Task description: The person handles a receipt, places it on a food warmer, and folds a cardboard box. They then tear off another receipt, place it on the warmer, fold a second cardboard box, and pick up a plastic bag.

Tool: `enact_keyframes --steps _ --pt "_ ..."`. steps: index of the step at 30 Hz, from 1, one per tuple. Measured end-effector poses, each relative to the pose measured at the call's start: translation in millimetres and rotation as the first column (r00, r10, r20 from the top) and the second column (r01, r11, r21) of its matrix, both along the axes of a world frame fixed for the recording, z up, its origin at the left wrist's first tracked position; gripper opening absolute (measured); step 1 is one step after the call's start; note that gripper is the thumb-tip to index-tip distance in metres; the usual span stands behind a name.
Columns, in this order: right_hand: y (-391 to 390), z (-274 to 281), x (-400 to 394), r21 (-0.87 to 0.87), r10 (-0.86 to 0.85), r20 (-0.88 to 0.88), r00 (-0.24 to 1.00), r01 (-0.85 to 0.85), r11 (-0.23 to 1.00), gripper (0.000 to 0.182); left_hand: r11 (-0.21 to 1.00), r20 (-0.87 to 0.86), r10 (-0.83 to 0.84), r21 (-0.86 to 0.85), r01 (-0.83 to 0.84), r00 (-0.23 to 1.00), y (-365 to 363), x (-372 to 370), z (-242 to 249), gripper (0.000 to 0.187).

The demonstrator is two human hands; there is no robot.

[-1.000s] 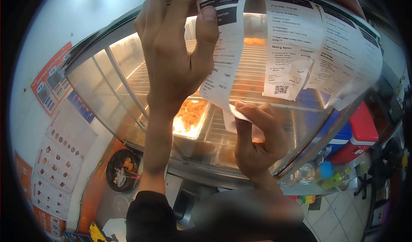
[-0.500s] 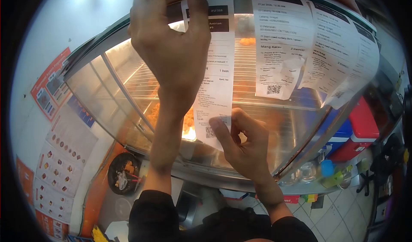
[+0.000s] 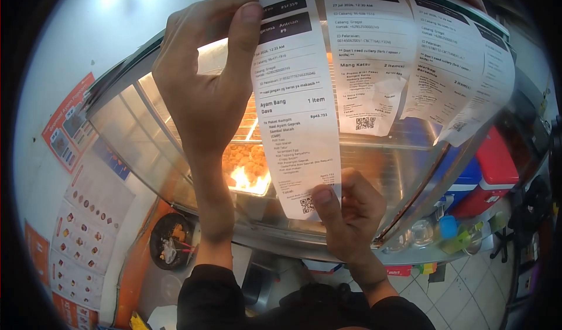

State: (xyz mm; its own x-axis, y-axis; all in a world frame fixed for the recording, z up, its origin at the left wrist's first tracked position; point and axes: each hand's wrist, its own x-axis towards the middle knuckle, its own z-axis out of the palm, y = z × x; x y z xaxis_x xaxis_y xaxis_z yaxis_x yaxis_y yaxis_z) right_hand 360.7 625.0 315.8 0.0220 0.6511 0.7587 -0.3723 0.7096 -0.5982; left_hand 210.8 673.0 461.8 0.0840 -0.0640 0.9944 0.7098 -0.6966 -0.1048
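A long printed order receipt (image 3: pixel 293 113) hangs in front of the lit glass display case (image 3: pixel 126 134), its lower end swung a little to the right. My left hand (image 3: pixel 202 75) pinches its upper left edge between thumb and fingers. Near the QR code at the bottom, my right hand (image 3: pixel 354 213) grips the paper, thumb in front and fingers behind. Beside it on the right, several more receipts (image 3: pixel 366 55) hang from the top of the case, overlapping in part. Golden fried food (image 3: pixel 243 157) shows behind the glass on a bright tray.
A dark pan (image 3: pixel 168 242) with food scraps and a utensil rests at lower left. Menu posters (image 3: pixel 85 224) cover the left wall. Red and blue cooler boxes (image 3: pixel 492 169) stand at right, near clear containers and a blue-lidded cup (image 3: pixel 448 228). Tiled floor (image 3: pixel 451 295) shows below.
My left hand has shifted left and slightly down, uncovering more of the receipt's print. The right hand has moved right and down with the lower end, so the paper slants more.
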Motion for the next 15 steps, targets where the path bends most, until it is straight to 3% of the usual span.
enact_keyframes --steps 4,8,10,12,14,15 --pt "-1.9 -6.0 1.1 -0.057 0.068 0.056 0.996 -0.064 0.996 0.019 0.995 -0.135 0.050 0.094 -0.037 0.990 0.3 -0.3 3.2 0.016" --pt "1.5 -27.0 1.6 -0.080 0.019 0.038 0.999 -0.015 0.997 0.029 0.977 -0.205 0.167 0.169 -0.133 0.964 2.7 -0.7 5.2 0.018" --pt "7.5 -45.7 1.9 -0.012 -0.249 -0.035 0.968 0.249 0.968 0.036 0.992 -0.205 0.119 0.064 -0.108 0.971 -0.1 -3.3 5.5 0.021" --pt "0.2 -71.6 6.2 -0.025 -0.256 -0.044 0.966 0.255 0.967 0.041 0.991 -0.202 0.124 0.081 -0.110 0.971 3.8 -10.0 5.4 0.020" --pt "-10.1 -99.0 8.8 -0.219 -0.290 -0.121 0.949 0.259 0.941 0.036 0.989 -0.199 0.130 0.101 -0.111 0.971 5.1 -11.0 6.1 0.019" --pt "-12.7 -110.9 9.9 -0.218 -0.291 -0.122 0.949 0.260 0.940 0.036 0.991 -0.196 0.113 0.088 -0.097 0.974 3.6 -9.8 4.7 0.021"
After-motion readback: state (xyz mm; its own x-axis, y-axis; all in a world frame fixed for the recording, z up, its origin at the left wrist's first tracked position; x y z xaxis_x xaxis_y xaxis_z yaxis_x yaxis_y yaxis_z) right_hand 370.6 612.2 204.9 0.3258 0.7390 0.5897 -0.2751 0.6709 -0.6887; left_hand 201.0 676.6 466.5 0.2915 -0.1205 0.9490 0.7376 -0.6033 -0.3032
